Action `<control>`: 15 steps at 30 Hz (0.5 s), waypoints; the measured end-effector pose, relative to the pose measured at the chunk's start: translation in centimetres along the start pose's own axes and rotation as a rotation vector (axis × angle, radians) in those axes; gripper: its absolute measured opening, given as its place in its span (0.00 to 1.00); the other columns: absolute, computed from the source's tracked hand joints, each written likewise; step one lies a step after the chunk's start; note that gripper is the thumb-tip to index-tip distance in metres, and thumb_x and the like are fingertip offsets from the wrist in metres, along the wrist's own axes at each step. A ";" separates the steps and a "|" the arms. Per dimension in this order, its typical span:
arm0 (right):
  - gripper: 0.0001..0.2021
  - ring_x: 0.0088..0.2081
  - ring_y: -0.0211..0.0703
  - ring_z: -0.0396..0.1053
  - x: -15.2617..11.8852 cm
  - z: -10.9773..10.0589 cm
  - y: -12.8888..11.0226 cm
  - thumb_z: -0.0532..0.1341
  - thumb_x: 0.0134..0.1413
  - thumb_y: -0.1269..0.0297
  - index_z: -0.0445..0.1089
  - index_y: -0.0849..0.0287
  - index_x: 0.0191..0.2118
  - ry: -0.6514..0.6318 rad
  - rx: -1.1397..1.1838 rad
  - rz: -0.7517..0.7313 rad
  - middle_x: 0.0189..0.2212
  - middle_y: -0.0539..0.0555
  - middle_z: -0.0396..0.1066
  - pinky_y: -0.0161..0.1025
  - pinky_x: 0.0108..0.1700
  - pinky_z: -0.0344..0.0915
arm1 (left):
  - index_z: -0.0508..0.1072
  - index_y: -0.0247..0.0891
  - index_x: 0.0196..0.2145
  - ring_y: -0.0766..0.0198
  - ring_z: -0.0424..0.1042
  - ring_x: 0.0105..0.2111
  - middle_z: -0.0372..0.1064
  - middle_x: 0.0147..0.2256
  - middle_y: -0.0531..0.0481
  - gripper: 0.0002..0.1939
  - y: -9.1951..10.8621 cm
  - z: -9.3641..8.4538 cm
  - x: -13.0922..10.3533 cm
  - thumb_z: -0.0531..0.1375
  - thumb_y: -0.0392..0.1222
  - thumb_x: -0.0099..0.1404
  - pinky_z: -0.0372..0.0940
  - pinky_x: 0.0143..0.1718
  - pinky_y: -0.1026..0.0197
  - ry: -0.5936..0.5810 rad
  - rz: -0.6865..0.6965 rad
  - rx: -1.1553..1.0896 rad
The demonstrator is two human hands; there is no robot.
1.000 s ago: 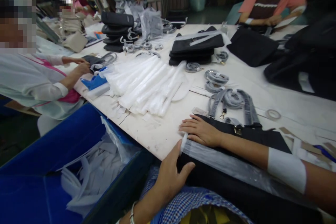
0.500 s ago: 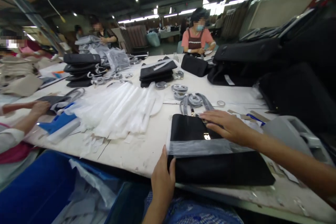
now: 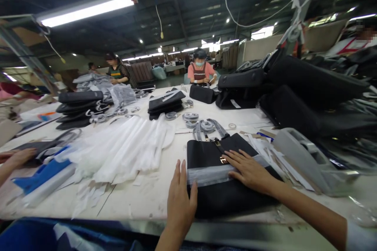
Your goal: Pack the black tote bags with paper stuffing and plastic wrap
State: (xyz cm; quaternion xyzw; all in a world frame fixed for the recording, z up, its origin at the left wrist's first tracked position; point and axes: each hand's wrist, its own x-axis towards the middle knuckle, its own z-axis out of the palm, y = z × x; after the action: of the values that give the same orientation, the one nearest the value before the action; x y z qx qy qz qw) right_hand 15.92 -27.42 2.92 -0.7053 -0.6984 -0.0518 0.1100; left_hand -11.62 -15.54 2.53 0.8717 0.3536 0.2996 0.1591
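Note:
A black handbag (image 3: 212, 202) lies flat in front of me at the table's near edge. A band of clear wrap (image 3: 206, 175) runs across it, below a gold clasp (image 3: 223, 160). Wrapped grey straps (image 3: 207, 126) stretch from its top edge onto the table. Along the bag's left side rests my left hand (image 3: 180, 200), fingers extended and touching the edge. My right hand (image 3: 250, 170) lies flat on the bag, fingers spread beside the clasp and over part of the wrap. Neither hand grips anything.
White foam sheets (image 3: 129, 149) lie fanned out at left. Black bags (image 3: 79, 108) are piled at the back left, more (image 3: 294, 86) at right. A grey tape dispenser (image 3: 306, 160) stands at right. Another person's hands (image 3: 22, 157) work at far left; a person (image 3: 201, 68) sits opposite.
My right hand has slid down from the bag's upper edge onto its middle, fingers spreading. My left hand stays at the left edge. The view has tilted up and turned right.

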 end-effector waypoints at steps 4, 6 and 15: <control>0.27 0.66 0.55 0.53 -1.2 -1.2 1.4 0.48 0.68 0.49 0.58 0.56 0.66 0.143 -0.005 0.164 0.65 0.58 0.58 0.61 0.66 0.50 | 0.57 0.36 0.66 0.50 0.48 0.68 0.49 0.68 0.39 0.28 -0.3 1.1 2.9 0.51 0.46 0.71 0.51 0.66 0.44 -0.082 0.041 -0.066; 0.29 0.66 0.56 0.54 -2.7 -0.8 2.6 0.47 0.67 0.48 0.60 0.61 0.64 0.226 -0.016 0.321 0.63 0.61 0.60 0.59 0.66 0.51 | 0.59 0.36 0.65 0.51 0.51 0.67 0.51 0.67 0.38 0.27 -1.1 2.3 3.4 0.48 0.45 0.72 0.53 0.65 0.44 -0.127 -0.014 -0.106; 0.32 0.63 0.59 0.59 -6.6 1.6 7.3 0.47 0.59 0.42 0.66 0.57 0.60 0.125 0.152 0.699 0.59 0.62 0.66 0.57 0.64 0.57 | 0.43 0.37 0.70 0.58 0.42 0.69 0.40 0.70 0.44 0.32 -2.3 2.5 2.8 0.46 0.48 0.73 0.45 0.68 0.49 -0.186 -0.236 -0.377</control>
State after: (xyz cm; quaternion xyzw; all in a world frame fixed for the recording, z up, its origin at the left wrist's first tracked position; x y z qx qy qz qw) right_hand 22.91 -33.45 -0.72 -0.8868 -0.4087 -0.0018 0.2156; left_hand -9.59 -12.08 0.61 0.8031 0.3746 0.2581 0.3849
